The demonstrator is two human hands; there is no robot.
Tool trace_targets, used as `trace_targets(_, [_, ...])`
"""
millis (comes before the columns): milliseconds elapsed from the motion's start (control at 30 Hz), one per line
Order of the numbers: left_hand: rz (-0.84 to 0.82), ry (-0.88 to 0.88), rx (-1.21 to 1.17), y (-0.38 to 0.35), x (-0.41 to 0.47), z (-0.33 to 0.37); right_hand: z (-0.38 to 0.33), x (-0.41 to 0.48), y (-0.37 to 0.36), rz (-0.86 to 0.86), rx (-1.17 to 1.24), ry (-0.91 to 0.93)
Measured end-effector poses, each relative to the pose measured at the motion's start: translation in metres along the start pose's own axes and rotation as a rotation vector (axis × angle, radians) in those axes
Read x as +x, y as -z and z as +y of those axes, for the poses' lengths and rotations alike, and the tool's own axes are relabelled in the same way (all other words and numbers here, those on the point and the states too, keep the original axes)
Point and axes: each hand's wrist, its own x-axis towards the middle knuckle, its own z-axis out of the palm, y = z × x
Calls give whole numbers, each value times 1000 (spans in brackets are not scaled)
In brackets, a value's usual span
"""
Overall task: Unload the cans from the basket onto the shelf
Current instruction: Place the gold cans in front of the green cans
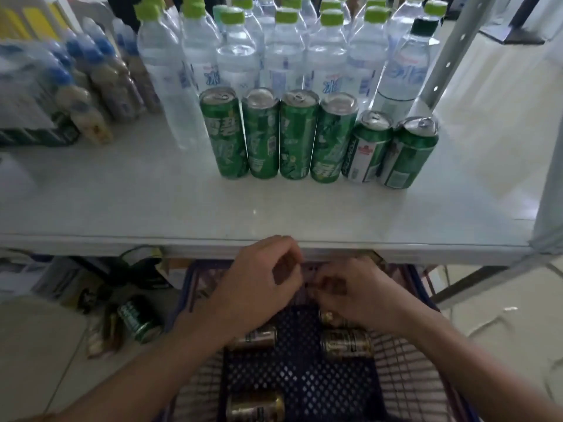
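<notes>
Six green cans (316,135) with silver tops line the pale grey shelf (122,202) at centre frame. Behind them, clear bottles (283,47) carry lime-green caps; at upper left, blurred bottles (100,77) show blue caps over what looks like beige contents. In the lower frame, the dark blue basket (304,376) has a diamond-mesh pattern and holds gold-and-black cans (347,344).

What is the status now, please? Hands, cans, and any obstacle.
Left hand and right hand down in the basket, grip unclear. Six green cans upright on shelf; gold cans remain. Nothing blocking.
</notes>
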Motion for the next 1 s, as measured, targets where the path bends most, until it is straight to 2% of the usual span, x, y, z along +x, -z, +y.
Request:
trace_targets(67, [-94, 40, 1, -8, -9, -2, 10, -3, -7, -82, -48, -27])
trace_targets(167, [-238, 134, -36, -18, -21, -13, 20, -6, -13, -110, -144, -86])
trace_targets(367, [-397, 156, 23, -43, -40, -26, 21, -11, -29, -185, -283, -148])
trace_targets(533, [-552, 162, 137, -71, -60, -50, 31, -16, -49, -458, -440, -235])
trace_targets(633, [-749, 226, 271, -85, -73, -68, 47, -18, -67, -643, -552, -266])
trace_targets(700, [-840, 261, 335, -91, -80, -74, 61, -21, -79, -701, -565, -327])
trace_targets(833, [-946, 236, 370, -99, -92, -77, 98, -36, -97, -656, -593, -414])
trace_targets(1000, [-1202, 248, 484, -118, -115, -92, 132, -39, -115, -485, -822, -364])
